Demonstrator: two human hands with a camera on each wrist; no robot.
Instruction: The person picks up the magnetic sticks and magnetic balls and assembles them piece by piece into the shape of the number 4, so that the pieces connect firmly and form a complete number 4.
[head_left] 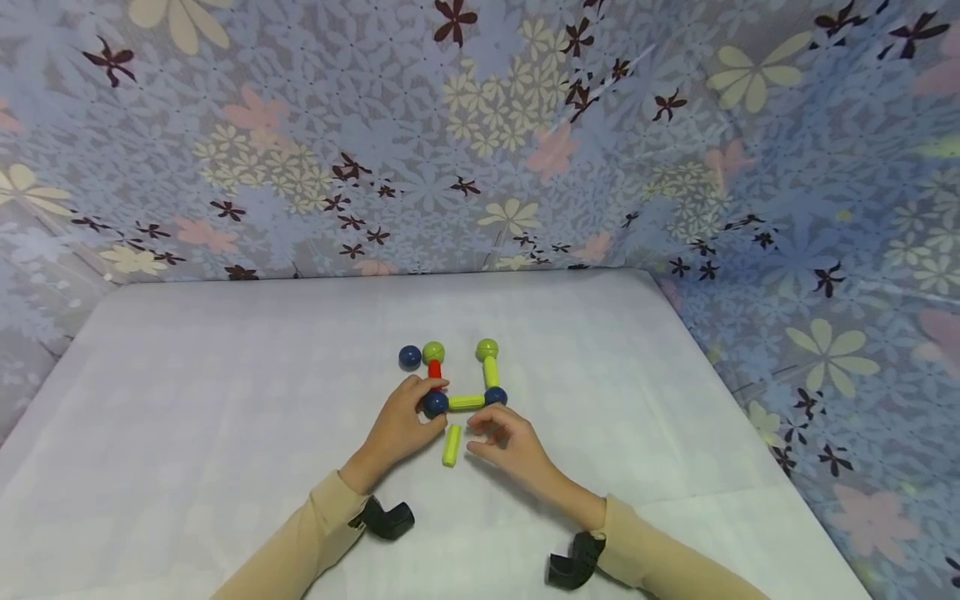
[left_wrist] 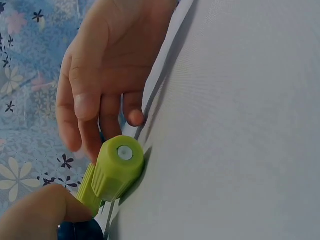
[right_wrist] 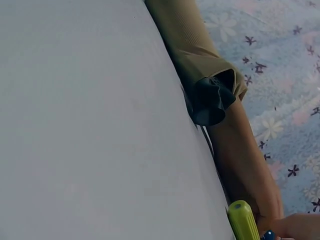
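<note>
In the head view a small magnetic building-toy frame lies on the table. A yellow-green rod [head_left: 467,402] joins a left blue ball [head_left: 436,404] and a right blue ball [head_left: 496,397]. From these, a red rod [head_left: 435,369] and another yellow-green rod [head_left: 491,372] run back to green balls [head_left: 433,352]. My left hand [head_left: 402,423] holds the left blue ball between thumb and fingers. With fingers loosely bent and nothing between them, my right hand [head_left: 512,448] hovers by the right blue ball. A loose yellow-green rod [left_wrist: 117,167] with a metal end lies between the hands.
Beside the left green ball sits a spare blue ball [head_left: 409,357]. White cloth covers the table [head_left: 225,375]. Flowered fabric [head_left: 405,150] stands along its back and right side. Black wrist straps [head_left: 387,519] hang at both cuffs.
</note>
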